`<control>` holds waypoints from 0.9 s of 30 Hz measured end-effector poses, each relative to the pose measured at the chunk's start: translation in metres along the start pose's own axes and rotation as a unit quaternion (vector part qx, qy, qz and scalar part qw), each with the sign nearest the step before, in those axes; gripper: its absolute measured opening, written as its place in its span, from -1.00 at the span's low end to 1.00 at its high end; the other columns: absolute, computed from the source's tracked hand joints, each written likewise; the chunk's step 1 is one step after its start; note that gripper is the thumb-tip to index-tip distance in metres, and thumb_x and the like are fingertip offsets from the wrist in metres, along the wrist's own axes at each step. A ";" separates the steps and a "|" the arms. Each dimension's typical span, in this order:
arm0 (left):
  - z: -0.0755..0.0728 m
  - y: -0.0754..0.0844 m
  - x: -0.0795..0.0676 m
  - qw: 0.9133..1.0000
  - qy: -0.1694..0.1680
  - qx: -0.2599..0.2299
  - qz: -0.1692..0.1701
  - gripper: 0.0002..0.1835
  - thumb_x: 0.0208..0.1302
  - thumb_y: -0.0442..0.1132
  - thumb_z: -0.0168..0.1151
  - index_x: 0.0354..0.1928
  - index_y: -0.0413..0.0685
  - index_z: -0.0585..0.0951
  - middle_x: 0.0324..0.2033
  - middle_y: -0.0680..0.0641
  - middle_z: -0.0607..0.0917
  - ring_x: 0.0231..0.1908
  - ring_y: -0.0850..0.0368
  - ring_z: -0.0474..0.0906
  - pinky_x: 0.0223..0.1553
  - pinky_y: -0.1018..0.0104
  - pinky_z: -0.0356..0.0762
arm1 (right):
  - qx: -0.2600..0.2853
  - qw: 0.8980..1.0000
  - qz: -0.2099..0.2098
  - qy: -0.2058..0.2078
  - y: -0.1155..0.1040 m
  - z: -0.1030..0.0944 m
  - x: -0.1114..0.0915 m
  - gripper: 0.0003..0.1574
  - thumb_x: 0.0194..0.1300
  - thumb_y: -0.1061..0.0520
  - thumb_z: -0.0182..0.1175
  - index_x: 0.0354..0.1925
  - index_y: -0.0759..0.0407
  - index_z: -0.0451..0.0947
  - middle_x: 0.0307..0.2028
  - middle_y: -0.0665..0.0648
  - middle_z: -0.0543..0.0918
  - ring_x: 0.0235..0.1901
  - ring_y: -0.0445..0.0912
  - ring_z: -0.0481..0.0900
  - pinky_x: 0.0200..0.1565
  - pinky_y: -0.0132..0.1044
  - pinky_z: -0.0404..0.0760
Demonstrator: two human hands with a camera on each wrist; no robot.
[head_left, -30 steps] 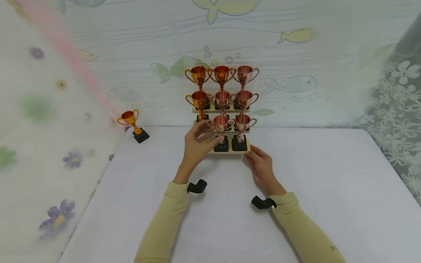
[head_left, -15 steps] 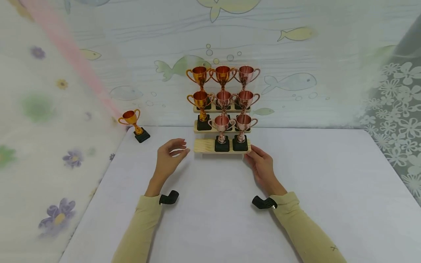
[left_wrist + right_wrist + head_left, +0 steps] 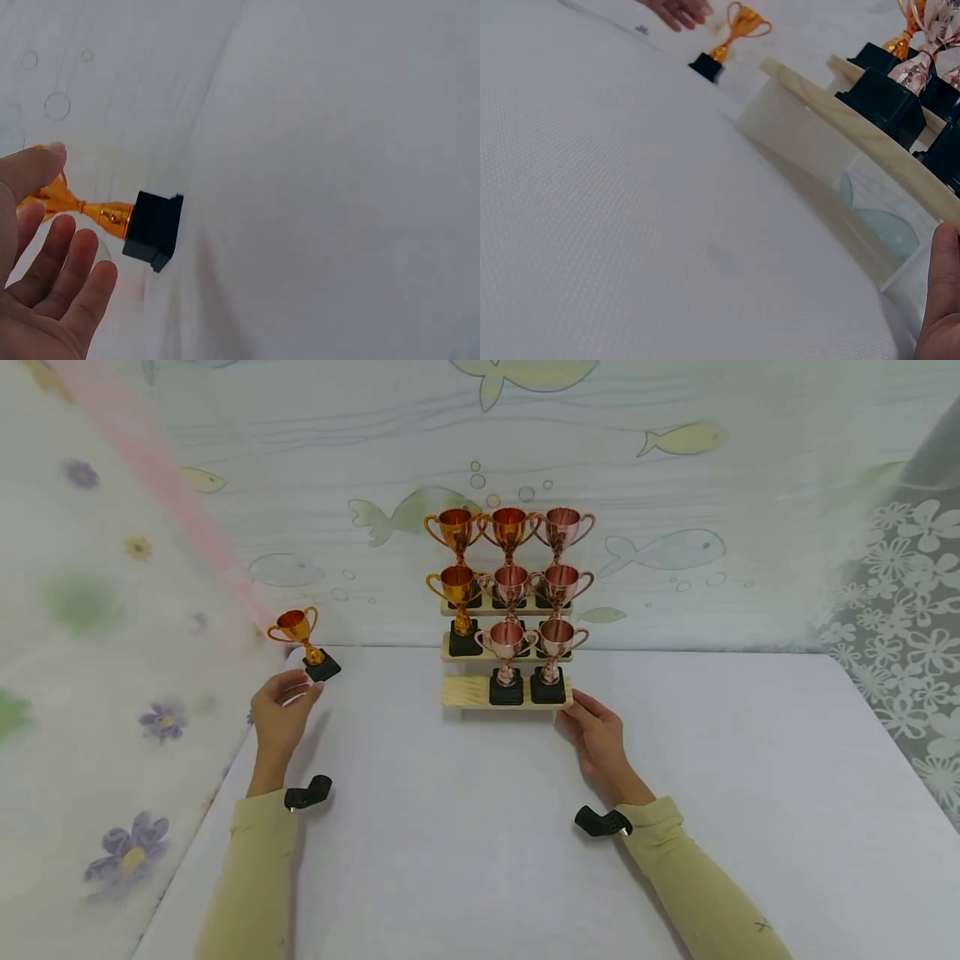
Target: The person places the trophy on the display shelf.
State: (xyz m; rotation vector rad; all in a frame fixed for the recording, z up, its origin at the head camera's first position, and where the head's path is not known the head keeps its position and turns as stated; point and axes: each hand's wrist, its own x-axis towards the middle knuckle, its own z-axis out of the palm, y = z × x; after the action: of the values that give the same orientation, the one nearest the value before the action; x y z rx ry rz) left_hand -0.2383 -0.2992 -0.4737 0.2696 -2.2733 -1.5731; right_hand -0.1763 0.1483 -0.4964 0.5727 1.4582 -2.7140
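A lone gold trophy cup [image 3: 294,628] on a black base stands at the table's far left. Just in front of it is my left hand [image 3: 281,714], its fingers and thumb spread apart and bent slightly. In the right wrist view a gap shows between that hand [image 3: 676,9] and the cup [image 3: 744,22]. My right hand [image 3: 597,743] grips the right front corner of a three-tier wooden display stand [image 3: 465,692], thumb [image 3: 943,262] along its edge. Rose-gold trophies [image 3: 506,641] fill the middle and right of the bottom tier; its left end is bare wood.
Gold trophies [image 3: 455,531] and more rose-gold ones [image 3: 562,529] fill the upper two tiers. A patterned curtain [image 3: 360,435] hangs right behind the white table [image 3: 480,827], and another [image 3: 112,693] runs along its left edge. Black wrist mounts [image 3: 600,822] sit on both cuffs.
My left hand has let go of the rose-gold trophy on the bottom tier and moved left to the lone gold trophy. My right hand stays at the stand's corner.
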 end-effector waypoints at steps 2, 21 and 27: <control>-0.006 0.003 0.011 0.999 0.021 -0.008 -0.037 -0.44 0.27 -0.19 0.45 0.27 -0.18 0.53 0.08 -0.09 0.61 0.06 0.12 0.58 0.03 0.58 0.60 | 0.000 1.000 -0.002 0.000 0.000 0.000 0.000 -0.39 0.46 0.39 0.08 0.41 0.44 0.25 0.00 0.06 0.59 -0.09 -0.25 0.67 0.08 -0.44 0.67; -0.005 0.023 0.066 0.983 0.008 -0.088 -0.160 -0.06 0.23 -0.14 0.48 0.56 0.14 0.16 0.47 -0.09 0.35 0.37 0.09 0.32 0.45 0.29 0.34 | 0.004 1.000 -0.004 -0.003 0.003 -0.001 0.002 -0.46 0.46 0.40 0.06 0.36 0.42 0.31 -0.05 0.02 0.63 -0.11 -0.25 0.68 0.04 -0.44 0.69; 0.002 0.026 0.068 0.983 0.012 -0.090 -0.157 -0.06 0.21 -0.15 0.50 0.55 0.10 0.17 0.32 -0.14 0.51 0.05 0.25 0.44 0.40 0.30 0.40 | 0.001 1.000 -0.007 -0.004 0.003 -0.002 0.003 -0.46 0.46 0.41 0.05 0.36 0.43 0.30 -0.05 0.03 0.63 -0.11 -0.26 0.69 0.03 -0.44 0.69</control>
State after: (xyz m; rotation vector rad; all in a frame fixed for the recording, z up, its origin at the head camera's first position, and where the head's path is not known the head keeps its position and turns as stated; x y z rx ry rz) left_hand -0.3003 -0.3124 -0.4372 0.6191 -2.1301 -1.9053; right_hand -0.1776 0.1488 -0.5006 0.5536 1.4633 -2.7266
